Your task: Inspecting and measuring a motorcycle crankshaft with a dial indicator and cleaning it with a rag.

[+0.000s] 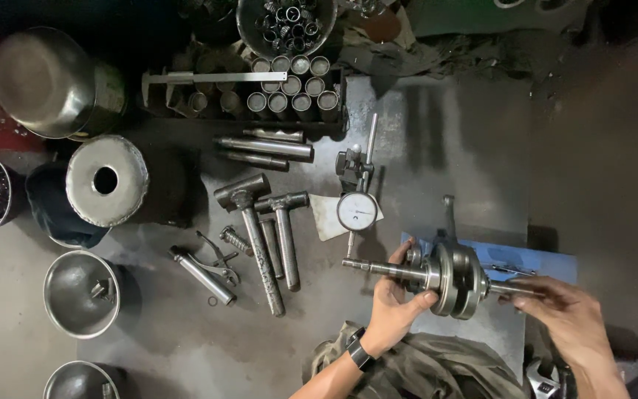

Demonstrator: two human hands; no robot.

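Gripping one crankshaft [448, 277], two hands

Dark grey metal work surface [437, 140], stained, fills the frame. Centre: two hammers [263, 229] side by side, heads upward; left of them, pliers [219, 260] and a short steel rod [202, 275]. Upper centre: three steel shafts [266, 147] below a tray of tubes [293, 92]. Centre right: dial gauge [356, 210]. Left edge: several metal bowls [81, 293]. Lower right: blue pad [537, 262].

Likely engine workshop — hammers [263, 236], dial gauge [356, 212], caliper [212, 77] on oily steel bench [444, 133].
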